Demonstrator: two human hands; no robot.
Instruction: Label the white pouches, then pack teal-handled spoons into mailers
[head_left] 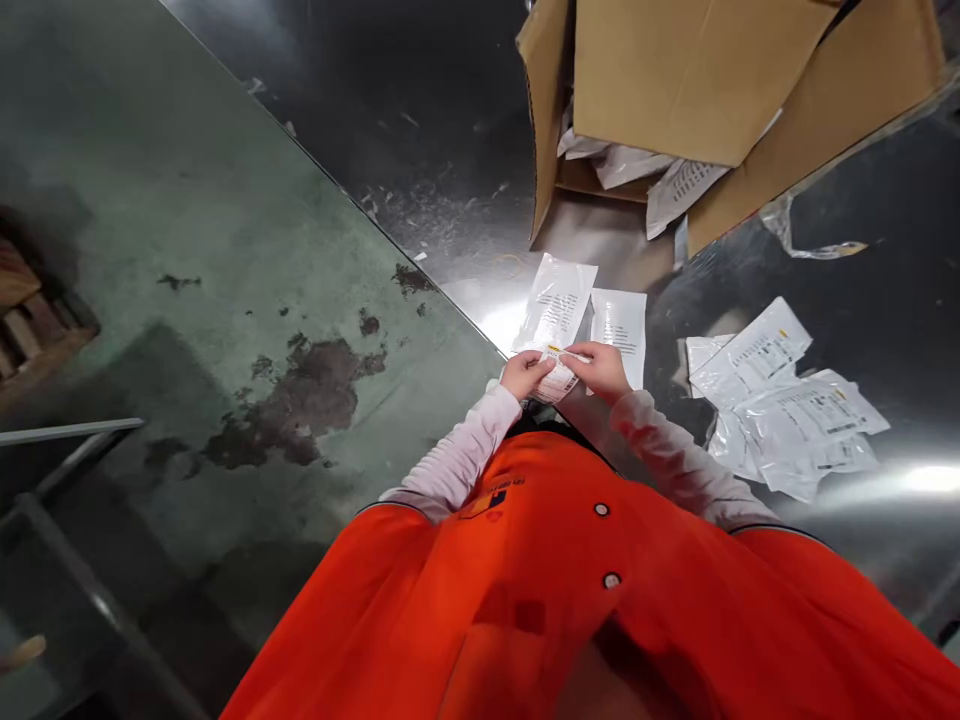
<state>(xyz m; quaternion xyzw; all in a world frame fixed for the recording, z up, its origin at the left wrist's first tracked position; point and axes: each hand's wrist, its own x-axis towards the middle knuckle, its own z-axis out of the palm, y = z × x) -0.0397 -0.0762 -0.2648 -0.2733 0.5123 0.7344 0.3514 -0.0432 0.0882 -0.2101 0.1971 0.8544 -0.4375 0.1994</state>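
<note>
Labelled white packet held from both sides
Left hand closed on its left side, right hand on its upper right; its middle lies between them, two flat packets just beyond on the dark table

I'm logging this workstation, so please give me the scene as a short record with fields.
Hands: left hand and right hand both hold a labelled packet
Just beyond: two white packets
To the right: loose pile of packets
Container: open cardboard box, more packets at its mouth
Surface: dark, shiny table
</note>
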